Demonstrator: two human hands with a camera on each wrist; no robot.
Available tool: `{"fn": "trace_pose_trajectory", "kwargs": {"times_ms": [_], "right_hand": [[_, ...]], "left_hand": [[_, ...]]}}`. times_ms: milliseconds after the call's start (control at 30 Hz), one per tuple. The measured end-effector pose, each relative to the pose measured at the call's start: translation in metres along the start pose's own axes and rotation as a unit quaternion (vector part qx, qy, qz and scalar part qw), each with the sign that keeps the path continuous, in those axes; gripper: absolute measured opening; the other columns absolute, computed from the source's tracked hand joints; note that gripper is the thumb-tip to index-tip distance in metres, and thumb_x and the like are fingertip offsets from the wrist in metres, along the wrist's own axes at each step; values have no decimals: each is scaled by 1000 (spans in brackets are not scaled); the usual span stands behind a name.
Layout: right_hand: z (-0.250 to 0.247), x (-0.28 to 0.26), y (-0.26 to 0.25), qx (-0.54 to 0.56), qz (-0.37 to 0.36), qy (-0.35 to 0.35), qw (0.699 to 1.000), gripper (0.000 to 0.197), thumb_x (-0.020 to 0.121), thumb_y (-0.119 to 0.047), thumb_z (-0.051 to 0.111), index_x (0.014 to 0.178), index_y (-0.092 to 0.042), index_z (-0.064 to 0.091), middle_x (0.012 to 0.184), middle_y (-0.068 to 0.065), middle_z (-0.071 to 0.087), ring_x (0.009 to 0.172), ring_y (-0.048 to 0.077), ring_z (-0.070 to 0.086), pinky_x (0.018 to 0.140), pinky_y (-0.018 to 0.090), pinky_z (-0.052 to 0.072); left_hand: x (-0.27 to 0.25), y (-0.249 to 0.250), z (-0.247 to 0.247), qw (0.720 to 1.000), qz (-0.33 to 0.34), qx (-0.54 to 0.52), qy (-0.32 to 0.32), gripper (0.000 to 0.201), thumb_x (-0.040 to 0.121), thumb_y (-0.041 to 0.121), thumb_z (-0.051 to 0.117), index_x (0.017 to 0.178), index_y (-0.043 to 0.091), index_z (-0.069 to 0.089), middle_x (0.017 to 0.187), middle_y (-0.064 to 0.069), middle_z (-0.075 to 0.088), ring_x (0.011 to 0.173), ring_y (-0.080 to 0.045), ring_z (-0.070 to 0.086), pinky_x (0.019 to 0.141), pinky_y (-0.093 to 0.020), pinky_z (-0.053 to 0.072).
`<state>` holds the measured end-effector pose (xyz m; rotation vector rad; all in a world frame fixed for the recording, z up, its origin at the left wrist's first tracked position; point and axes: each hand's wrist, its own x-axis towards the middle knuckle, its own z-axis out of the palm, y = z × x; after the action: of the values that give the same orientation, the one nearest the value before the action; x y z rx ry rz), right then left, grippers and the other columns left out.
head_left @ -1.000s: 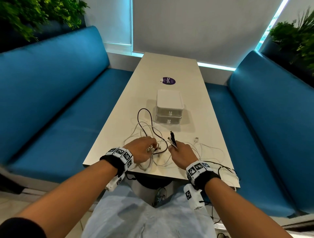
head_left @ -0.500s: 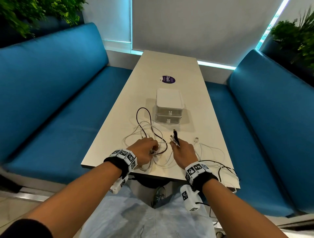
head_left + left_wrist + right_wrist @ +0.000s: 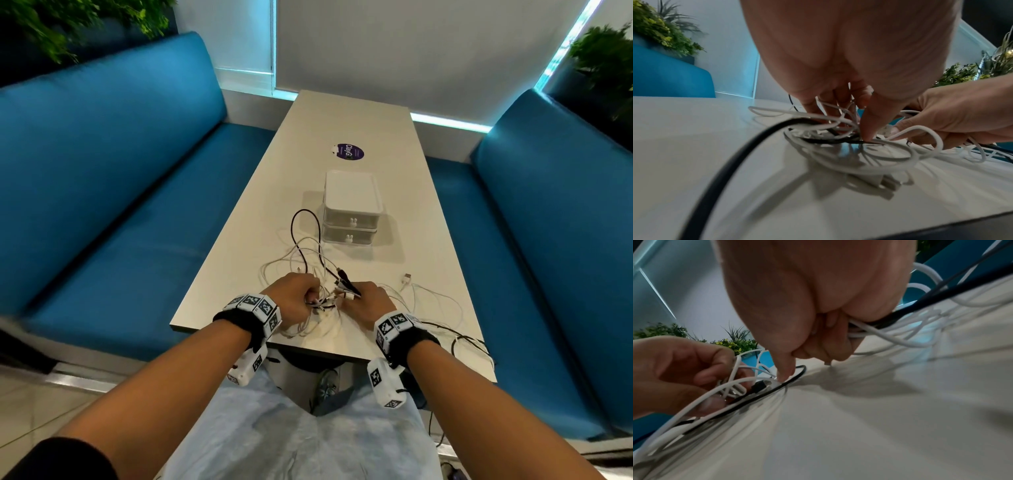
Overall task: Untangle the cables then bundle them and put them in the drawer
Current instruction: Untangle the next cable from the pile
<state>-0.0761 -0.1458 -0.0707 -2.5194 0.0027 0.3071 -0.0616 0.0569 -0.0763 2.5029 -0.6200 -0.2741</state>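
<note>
A tangle of white cables point(image 3: 310, 255) and a black cable point(image 3: 297, 219) lies on the near end of the white table point(image 3: 346, 120). My left hand point(image 3: 296, 301) is curled round a bunch of the white and black strands point(image 3: 830, 129) at the tangle's middle. My right hand point(image 3: 368, 301) pinches cable ends, with a black plug point(image 3: 346, 279) sticking out past its fingers. In the right wrist view its curled fingers point(image 3: 830, 344) hold white and black cable point(image 3: 875, 327). A white two-drawer box point(image 3: 351, 209) stands just beyond the tangle, both drawers closed.
A loose white plug point(image 3: 406, 278) lies right of my hands. More cable point(image 3: 469, 342) hangs over the table's near right edge. A purple sticker point(image 3: 349, 151) sits farther up the table. Blue benches point(image 3: 102, 171) flank both sides.
Both hands have drawn closer together over the tangle. The black plug in my right hand has tipped from upright to lying toward the left hand.
</note>
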Motion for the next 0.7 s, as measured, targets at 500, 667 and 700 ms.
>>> {"fn": "trace_pose_trajectory", "kwargs": {"times_ms": [500, 667, 700], "right_hand": [[-4, -2, -2, 6, -18, 1, 1000, 27, 92, -31, 58, 111, -20, 73, 108, 8, 73, 103, 29, 64, 87, 34, 50], [-4, -5, -5, -24, -25, -4, 999, 25, 83, -32, 67, 106, -22, 73, 105, 2, 73, 96, 23, 65, 74, 25, 44], [-3, -5, -5, -28, -22, -5, 999, 21, 82, -31, 67, 101, -25, 73, 100, 2, 73, 92, 23, 65, 71, 24, 43]], "left_hand": [[0, 14, -2, 999, -27, -48, -2, 20, 69, 20, 58, 70, 21, 38, 70, -2, 51, 63, -20, 42, 58, -38, 38], [2, 21, -1, 999, -25, -30, 5, 16, 78, 34, 53, 77, 25, 39, 74, 0, 55, 71, -25, 51, 62, -37, 41], [2, 22, 0, 1000, -20, -13, 13, 16, 83, 32, 53, 79, 26, 39, 75, 1, 56, 72, -25, 52, 63, -37, 42]]}}
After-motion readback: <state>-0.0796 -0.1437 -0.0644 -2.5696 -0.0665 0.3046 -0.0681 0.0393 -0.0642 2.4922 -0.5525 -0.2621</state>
